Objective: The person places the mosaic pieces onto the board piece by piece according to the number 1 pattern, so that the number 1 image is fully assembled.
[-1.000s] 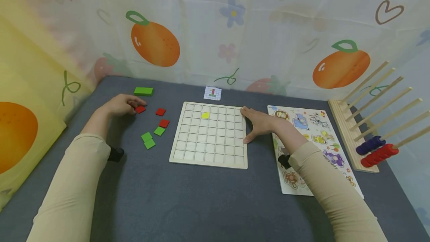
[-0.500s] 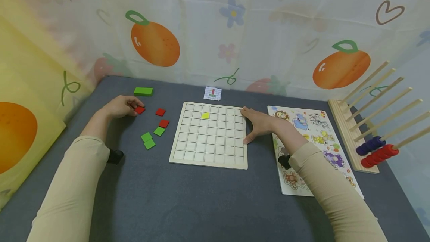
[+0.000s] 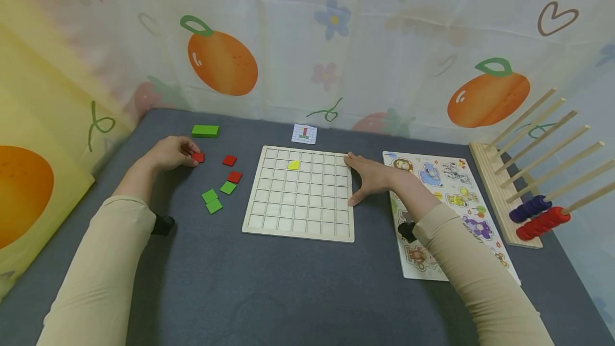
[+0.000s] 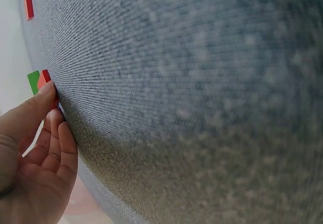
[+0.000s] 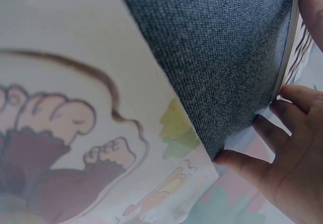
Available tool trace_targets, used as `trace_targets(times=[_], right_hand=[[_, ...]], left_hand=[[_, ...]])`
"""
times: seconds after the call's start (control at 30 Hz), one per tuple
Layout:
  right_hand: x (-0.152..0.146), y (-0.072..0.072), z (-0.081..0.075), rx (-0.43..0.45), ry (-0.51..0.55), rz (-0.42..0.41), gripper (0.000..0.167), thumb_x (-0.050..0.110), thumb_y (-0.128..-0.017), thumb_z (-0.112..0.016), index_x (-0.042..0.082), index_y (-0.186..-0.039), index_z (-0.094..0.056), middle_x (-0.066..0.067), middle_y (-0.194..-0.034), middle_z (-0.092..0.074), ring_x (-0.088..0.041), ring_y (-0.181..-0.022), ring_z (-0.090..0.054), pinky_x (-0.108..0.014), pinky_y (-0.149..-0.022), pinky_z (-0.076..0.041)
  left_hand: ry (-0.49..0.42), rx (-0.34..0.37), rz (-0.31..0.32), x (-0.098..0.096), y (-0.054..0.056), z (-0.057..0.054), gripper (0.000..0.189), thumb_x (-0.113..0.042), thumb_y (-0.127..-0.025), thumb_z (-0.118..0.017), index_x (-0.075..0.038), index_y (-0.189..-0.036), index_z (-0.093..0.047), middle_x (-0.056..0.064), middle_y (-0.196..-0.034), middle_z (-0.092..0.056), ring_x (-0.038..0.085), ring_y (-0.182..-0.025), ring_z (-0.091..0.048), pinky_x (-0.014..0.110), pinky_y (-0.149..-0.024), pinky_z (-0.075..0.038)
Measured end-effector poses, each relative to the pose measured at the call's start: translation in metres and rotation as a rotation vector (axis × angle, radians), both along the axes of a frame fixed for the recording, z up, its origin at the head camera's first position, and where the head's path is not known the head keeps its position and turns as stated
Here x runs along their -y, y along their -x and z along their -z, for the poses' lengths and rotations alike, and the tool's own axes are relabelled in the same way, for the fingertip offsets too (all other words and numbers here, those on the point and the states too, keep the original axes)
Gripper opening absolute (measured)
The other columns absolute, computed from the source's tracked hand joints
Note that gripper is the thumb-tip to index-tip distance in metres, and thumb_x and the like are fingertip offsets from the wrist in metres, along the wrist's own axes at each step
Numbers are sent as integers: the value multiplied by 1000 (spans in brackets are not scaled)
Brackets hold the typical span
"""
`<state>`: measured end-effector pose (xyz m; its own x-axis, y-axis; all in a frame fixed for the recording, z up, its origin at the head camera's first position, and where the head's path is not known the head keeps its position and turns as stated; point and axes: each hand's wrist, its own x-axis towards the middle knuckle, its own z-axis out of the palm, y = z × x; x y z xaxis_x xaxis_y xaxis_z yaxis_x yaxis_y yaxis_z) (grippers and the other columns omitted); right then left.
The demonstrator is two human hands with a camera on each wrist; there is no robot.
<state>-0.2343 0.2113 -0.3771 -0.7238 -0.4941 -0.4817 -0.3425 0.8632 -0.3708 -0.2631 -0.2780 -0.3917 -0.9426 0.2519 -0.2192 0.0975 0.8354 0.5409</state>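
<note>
My left hand (image 3: 172,152) is at the back left of the table, pinching a red square tile (image 3: 198,157) by thumb and fingertips. In the left wrist view the thumb lies over the red tile (image 4: 45,76), close against the cloth, and the fingers curl below. Two more red tiles (image 3: 229,160) and several green tiles (image 3: 213,206) lie to its right and front. My right hand (image 3: 373,177) spreads its fingers and thumb along the right edge of a pale wooden grid board (image 3: 298,236). A yellow tile (image 3: 293,165) sits in one cell near the board's top.
Behind the left hand lies a green block (image 3: 205,131). A small pattern card (image 3: 304,133) is beyond the board. Under the right forearm is an animal puzzle board (image 3: 418,218); a peg stand (image 3: 504,196) with red and blue rings is at far right.
My left hand has drawn the red tile slightly to the left, away from the other tiles. The right hand stays at the board's edge.
</note>
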Motion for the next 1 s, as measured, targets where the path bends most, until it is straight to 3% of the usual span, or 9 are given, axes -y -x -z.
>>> trace_targets(times=[0.33,0.43,0.63,0.73,1.0], right_hand=[[1,1,0,10,-19,4,118,46,-79,-80,6,-159,-4,-18,-167,6,-42,-155,1,-59,-124,-11],[1,1,-1,9,-14,2,118,45,-79,-81,5,-159,-4,-18,-167,6,-42,-154,0,-59,-124,-11],[1,1,-1,4,-6,-9,117,44,-79,-81,3,-158,-5,-20,-167,5,-42,-154,-1,-57,-124,-12],[1,1,0,5,-8,-7,117,44,-79,-81,3,-158,-5,-20,-167,5,-43,-154,-1,-58,-124,-11],[1,1,0,2,-15,0,118,46,-78,-81,5,-159,-5,-19,-167,5,-43,-154,-1,-59,-124,-11]], left_hand=[[6,-51,-27,1,-2,-2,27,-14,-88,-73,-1,-108,-60,23,-98,-66,34,-95,-55,38,-80,-40],[-2,-55,-44,1,-1,-1,25,-15,-90,-71,-1,-108,-62,18,-92,-67,28,-89,-57,36,-77,-42],[-62,-40,-103,0,-1,-1,23,-18,-93,-68,-1,-108,-65,4,-84,-70,5,-73,-59,25,-68,-46],[-73,-49,-124,-3,-2,-3,25,-22,-93,-68,-2,-109,-65,1,-84,-69,3,-74,-58,24,-71,-44],[-119,-91,-118,-25,0,-9,26,-18,-93,-68,1,-110,-65,12,-94,-69,5,-76,-57,20,-69,-45]])
